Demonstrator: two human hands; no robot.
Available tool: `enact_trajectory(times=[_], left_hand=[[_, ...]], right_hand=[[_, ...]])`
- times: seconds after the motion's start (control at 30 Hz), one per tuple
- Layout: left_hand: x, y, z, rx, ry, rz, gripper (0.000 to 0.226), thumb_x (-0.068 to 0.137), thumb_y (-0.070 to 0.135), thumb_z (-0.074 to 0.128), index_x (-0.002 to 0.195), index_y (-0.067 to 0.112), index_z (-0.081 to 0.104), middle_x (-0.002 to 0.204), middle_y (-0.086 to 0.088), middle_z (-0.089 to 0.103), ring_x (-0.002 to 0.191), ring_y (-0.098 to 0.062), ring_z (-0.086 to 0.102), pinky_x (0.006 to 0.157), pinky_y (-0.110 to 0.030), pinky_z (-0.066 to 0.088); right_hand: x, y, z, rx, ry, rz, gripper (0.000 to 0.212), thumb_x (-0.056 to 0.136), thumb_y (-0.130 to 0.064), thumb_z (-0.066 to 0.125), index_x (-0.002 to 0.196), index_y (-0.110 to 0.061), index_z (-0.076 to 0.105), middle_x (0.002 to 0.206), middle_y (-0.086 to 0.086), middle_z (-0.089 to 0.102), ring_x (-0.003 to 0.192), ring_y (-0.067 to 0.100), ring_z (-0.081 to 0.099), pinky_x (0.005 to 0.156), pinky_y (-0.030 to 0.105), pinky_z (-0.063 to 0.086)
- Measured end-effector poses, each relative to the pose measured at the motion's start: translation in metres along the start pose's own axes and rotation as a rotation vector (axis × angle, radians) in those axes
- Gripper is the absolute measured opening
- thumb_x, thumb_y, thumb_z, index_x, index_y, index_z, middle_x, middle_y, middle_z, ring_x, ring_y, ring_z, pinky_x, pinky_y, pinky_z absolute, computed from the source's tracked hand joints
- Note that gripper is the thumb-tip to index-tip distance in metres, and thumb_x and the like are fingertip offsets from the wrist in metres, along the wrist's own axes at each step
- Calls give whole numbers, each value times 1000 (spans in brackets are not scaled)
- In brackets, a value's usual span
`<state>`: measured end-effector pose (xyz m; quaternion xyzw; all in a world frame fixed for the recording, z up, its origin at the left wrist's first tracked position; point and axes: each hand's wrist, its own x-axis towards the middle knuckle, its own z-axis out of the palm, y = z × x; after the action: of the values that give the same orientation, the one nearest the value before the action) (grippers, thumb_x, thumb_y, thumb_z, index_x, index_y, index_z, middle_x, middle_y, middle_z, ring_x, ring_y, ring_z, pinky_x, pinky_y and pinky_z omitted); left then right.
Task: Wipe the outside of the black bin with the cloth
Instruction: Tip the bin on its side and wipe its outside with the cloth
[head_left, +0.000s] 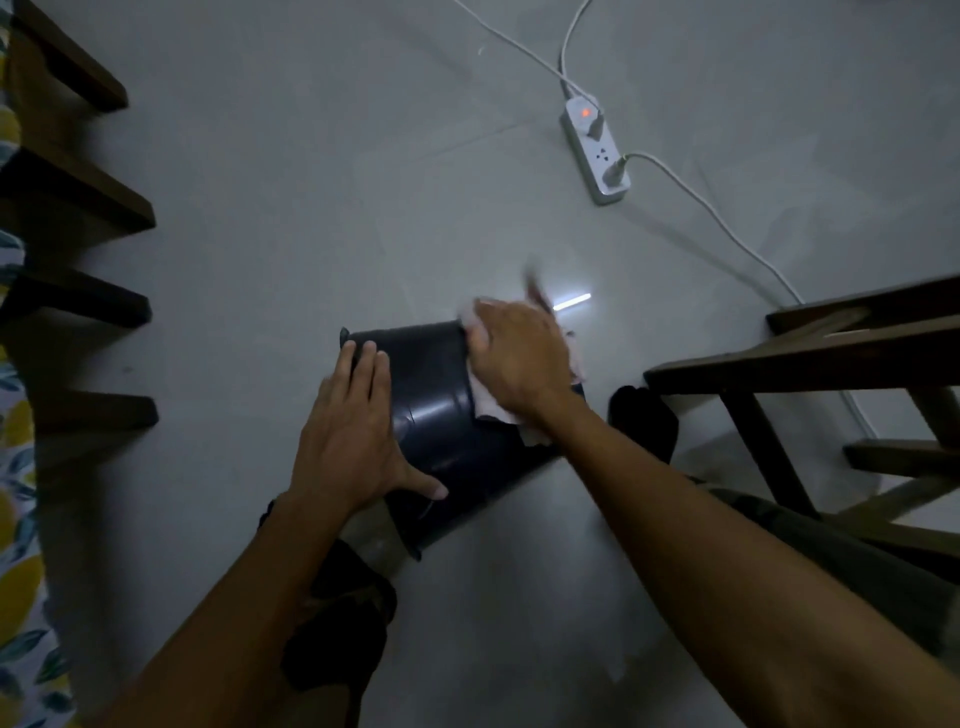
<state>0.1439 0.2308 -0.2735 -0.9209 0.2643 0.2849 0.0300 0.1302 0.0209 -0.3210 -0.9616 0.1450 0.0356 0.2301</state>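
Bin: the black bin (441, 415) lies tipped on its side on the pale floor (291, 218), directly in front of the person, its curved wall facing up.
Cloth: a light cloth (485, 402) is spread over the bin's upper right flank, one end blurred past the far edge.
Right hand: the right hand (519, 353) presses flat on the cloth, fingers spread; nothing pinched, just palm pressure.
Left hand: the left hand (353, 436) braces the bin's left side, fingers together, thumb splayed out, grip open against the wall.
Roll risk: a round bin on smooth floor could likely roll or skid if the wiping push outweighs the brace.
Cloth risk: held only by pressure, the cloth may bunch or slide off the curve.
Missed area: the underside touching the floor stays unwiped unless the bin is turned.
Surroundings: a lit power strip (595, 150) with its cables sits well apart beyond; a wooden frame (779, 364) is near on the right, so a wide swing could knock it.
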Motion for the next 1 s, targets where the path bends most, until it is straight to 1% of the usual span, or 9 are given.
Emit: enact_trajectory(times=[0.1,0.17,0.3,0.4,0.5,0.63,0.77,0.87,1.0], left_hand=[[11,-1,-6,-26,-18,-10,175,28,102,56,158,4,-10,167,-11,-14,152,-26,-22,125,-45,2],[11,2,-1,5,-33,3,175,30,101,57,157,3,-13,166,-13,-18,150,-30,-26,125,-45,-2],[-7,10,10,21,-9,17,171,36,100,58,153,3,-19,165,-17,-19,148,-34,-28,123,-44,-6],[-10,16,6,12,-3,7,173,33,100,60,156,1,-9,166,-17,-14,150,-34,-24,120,-42,-7],[-4,13,3,41,-2,-2,174,31,102,57,157,-3,-3,166,-20,-8,150,-36,-20,120,-44,-9],[-3,9,7,-36,-17,-1,171,36,95,66,156,0,-12,165,-17,-19,149,-33,-27,120,-43,-6],[-10,12,14,-34,-12,3,170,37,97,62,156,1,-13,164,-17,-22,147,-35,-30,120,-45,-6],[-15,17,13,7,-11,0,170,37,97,61,156,0,-12,165,-17,-20,147,-36,-29,118,-44,-8],[2,12,-6,-106,-46,-41,172,34,92,71,158,3,-9,167,-10,-15,149,-30,-28,120,-44,7]], right_hand=[[-62,22,3,-84,75,54,48,105,-32,40,146,-15,56,151,9,56,142,29,49,121,49,34],[-116,14,8,-66,20,-84,53,103,-28,46,154,-12,48,161,12,46,151,32,38,124,53,29],[-83,-5,7,-28,-172,-363,50,102,-31,53,151,-21,47,156,6,50,147,26,43,123,50,31],[3,-18,4,-20,-233,-173,41,103,-39,35,127,-20,62,122,9,71,112,28,66,102,45,47],[31,-16,6,-103,-293,-5,43,106,-36,33,123,-14,65,119,14,73,107,36,68,96,45,47],[-52,-12,13,51,-150,-213,35,104,-28,44,134,-21,60,139,4,63,131,26,56,117,47,38],[-135,21,14,-30,-165,-520,54,103,-31,57,156,-25,45,168,2,36,159,25,24,128,50,22],[-106,32,12,-28,-113,-334,50,108,-38,43,156,-26,44,166,-1,40,156,21,30,123,54,31],[-31,30,-5,125,-1,52,38,109,-34,39,135,-28,65,139,-4,65,131,17,56,109,40,44]])
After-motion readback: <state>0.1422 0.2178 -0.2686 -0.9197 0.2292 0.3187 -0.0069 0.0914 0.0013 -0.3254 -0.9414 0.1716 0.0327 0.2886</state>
